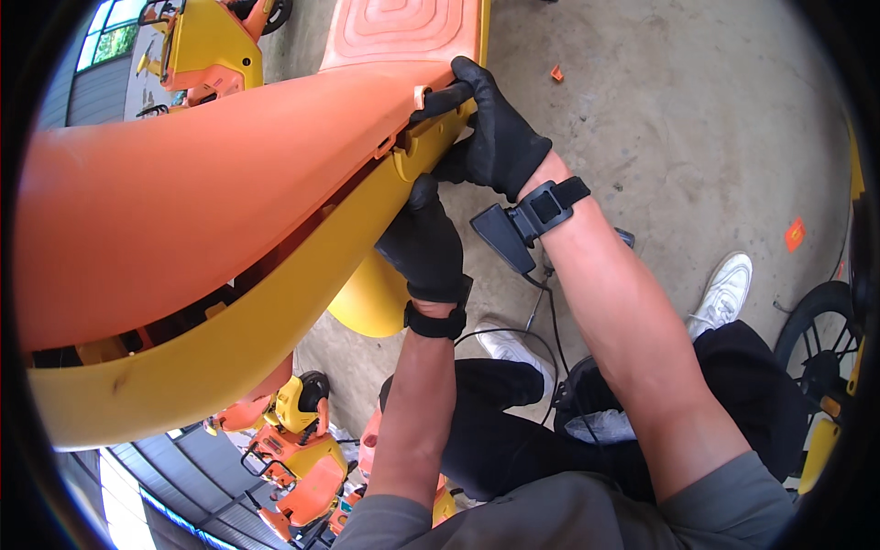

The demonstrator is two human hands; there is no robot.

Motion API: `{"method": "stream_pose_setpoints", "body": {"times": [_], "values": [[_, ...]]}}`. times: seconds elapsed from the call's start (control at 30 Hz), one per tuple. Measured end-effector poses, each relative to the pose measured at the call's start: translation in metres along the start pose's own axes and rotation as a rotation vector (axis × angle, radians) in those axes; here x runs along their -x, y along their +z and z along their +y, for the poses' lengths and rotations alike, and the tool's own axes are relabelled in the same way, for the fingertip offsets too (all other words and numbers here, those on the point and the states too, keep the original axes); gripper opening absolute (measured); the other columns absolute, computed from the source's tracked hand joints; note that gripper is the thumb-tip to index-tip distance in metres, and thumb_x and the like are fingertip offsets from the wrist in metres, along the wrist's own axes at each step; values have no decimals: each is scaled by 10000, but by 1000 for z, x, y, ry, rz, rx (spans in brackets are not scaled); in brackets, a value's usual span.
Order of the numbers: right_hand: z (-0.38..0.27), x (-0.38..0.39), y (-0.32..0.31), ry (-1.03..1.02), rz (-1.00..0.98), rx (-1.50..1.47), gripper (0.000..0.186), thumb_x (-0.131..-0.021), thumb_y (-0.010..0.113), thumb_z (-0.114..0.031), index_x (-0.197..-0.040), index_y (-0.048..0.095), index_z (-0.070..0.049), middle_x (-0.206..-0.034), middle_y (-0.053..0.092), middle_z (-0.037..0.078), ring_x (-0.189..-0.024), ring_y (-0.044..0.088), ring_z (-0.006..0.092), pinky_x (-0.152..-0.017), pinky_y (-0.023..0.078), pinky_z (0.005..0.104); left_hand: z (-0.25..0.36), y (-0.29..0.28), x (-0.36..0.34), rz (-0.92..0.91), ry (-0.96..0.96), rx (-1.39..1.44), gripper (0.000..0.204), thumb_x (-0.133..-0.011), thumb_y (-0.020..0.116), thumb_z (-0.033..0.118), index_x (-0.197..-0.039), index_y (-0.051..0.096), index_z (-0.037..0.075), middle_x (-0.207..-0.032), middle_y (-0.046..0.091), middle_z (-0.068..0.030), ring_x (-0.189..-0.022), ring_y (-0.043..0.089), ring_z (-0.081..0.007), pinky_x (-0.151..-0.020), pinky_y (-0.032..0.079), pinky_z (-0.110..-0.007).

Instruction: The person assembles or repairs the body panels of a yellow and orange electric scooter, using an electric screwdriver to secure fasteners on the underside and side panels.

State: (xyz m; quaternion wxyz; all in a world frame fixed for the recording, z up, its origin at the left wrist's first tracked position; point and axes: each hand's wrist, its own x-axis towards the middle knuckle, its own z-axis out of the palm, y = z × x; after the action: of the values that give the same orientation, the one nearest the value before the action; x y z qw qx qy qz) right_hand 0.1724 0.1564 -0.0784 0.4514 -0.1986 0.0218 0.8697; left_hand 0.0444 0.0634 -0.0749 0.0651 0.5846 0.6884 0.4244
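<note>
A large orange body panel [220, 183] lies over a curved yellow body panel [275, 348], seemingly parts of a small ride-on vehicle. Between their edges runs a dark gap, wide at the left and narrower toward my hands. My left hand [423, 243], in a black glove, grips the yellow panel's lower edge; its thumb shows and its other fingers are partly hidden. Farther along, my right hand [502, 137], gloved too, closes around both panel edges near an orange tab [420, 97]. Some right fingers are hidden behind the yellow panel.
An orange ridged seat [408, 27] adjoins the panels at the top. Other orange-and-yellow vehicles [298, 463] stand at lower left and upper left. A black wheel [825, 335] is at the right. Cables hang by my legs; small orange pieces [795, 235] lie on the concrete floor.
</note>
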Motion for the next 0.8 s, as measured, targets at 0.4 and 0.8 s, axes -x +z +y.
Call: {"method": "stream_pose_setpoints", "body": {"times": [0.4,0.8], "values": [[6,9,3,-227,-64,388,640,-960,444,-654,-1300,578,-129,-1242,631,104,-1198,571,328,-984,485,561,19,-7,-4,-28,104,68,320,-923,699,162,-1173,626,-23,-1050,694,-197,-974,658,-342,-858,499,-429],[-7,-9,-16,139,-54,103,520,-955,483,-623,-1239,596,-203,-1288,585,99,-1189,552,373,-891,504,656,63,-98,17,-23,86,99,152,-941,610,81,-1060,653,-3,-900,714,-165,-835,697,-282,-740,524,-350]]}}
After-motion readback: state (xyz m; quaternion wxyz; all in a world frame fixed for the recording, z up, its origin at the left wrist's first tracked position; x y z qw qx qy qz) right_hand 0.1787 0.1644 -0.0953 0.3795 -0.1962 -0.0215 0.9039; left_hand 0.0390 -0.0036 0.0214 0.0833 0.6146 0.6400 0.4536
